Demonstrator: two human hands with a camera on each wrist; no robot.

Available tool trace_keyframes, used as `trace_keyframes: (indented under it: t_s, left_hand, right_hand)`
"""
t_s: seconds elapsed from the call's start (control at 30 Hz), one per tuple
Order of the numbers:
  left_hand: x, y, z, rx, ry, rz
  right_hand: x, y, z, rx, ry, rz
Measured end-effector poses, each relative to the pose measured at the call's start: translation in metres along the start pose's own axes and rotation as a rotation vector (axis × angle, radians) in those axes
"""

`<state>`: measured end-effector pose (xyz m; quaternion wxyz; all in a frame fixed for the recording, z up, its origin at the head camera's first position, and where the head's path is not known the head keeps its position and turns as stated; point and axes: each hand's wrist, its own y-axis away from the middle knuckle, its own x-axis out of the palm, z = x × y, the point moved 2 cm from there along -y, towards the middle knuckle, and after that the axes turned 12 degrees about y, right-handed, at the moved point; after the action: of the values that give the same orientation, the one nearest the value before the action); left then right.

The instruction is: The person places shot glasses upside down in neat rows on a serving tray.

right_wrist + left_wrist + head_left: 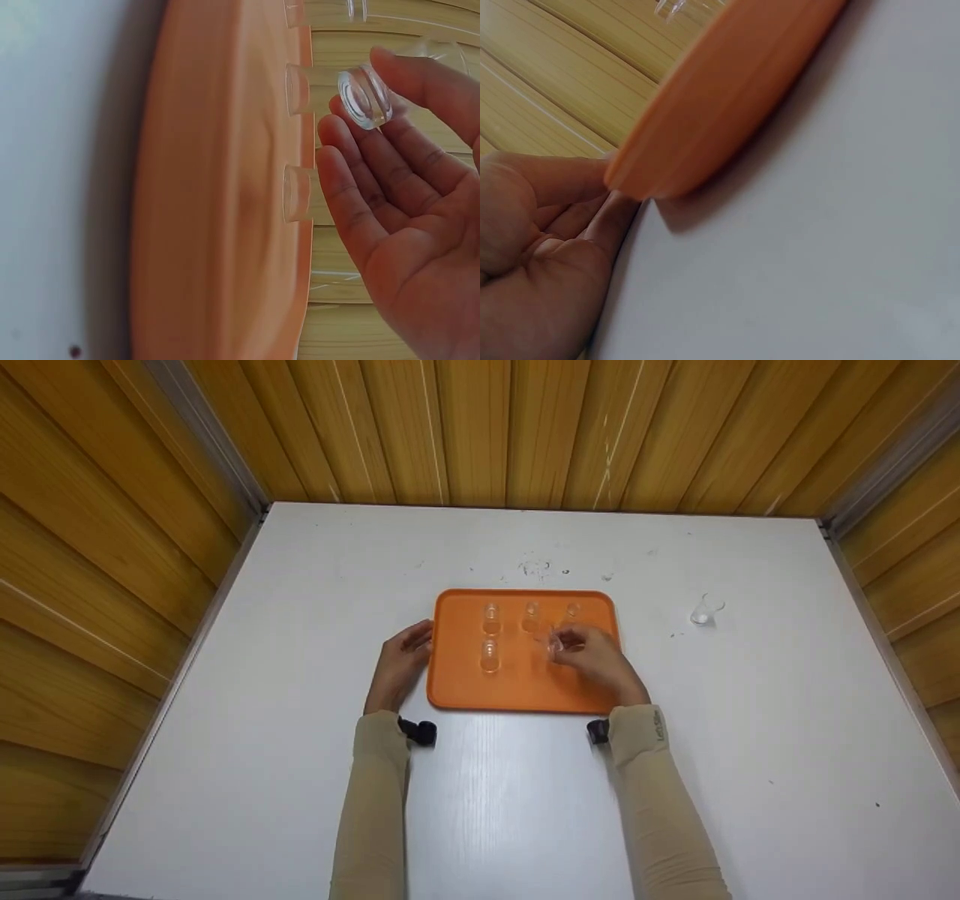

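Observation:
My right hand [598,658] pinches a small clear glass [365,97] between thumb and fingers, above the right half of an orange tray [517,690]. In the right wrist view its thick base is turned to the camera, and the glass looks tilted. Three similar glasses line the back of the tray: a left one [491,619], a middle one [531,617] and a right one [572,612] partly behind my right hand. A fourth glass [490,656] stands in front of the left one. My left hand [400,666] touches the tray's left edge with its fingertips.
On the white table [247,720], right of the tray, stands another clear vessel [703,613] with a flared rim. Small dark marks [536,567] dot the table behind the tray. Wood-patterned walls [480,435] enclose the back and sides.

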<state>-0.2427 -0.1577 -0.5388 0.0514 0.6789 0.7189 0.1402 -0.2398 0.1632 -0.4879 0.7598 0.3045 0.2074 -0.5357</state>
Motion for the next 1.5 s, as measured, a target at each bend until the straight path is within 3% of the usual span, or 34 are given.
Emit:
trace_keyframes:
  t_s: [0.43,1.03,1.37,1.5]
  left_hand:
    - [-0.0005,-0.0001,0.0015,-0.012,-0.017,-0.001]
    - [0.0,0.0004,0.0001,-0.023,0.005,0.006]
    - [-0.0011,-0.001,0.0029,0.018,0.013,0.011]
    - [-0.0012,-0.0015,0.0035,0.013,0.003,0.005]
  right_hand:
    - [0.0053,-0.0023,0.0036,-0.043,0.057,-0.009]
    - [0.0074,-0.0012,0.0054,0.0,0.036,-0.025]
    - [0.0085,-0.0024,0.0094,-0.075,-0.001,-0.098]
    - [0.0098,-0.0034,0.01,-0.068,-0.005,-0.117]
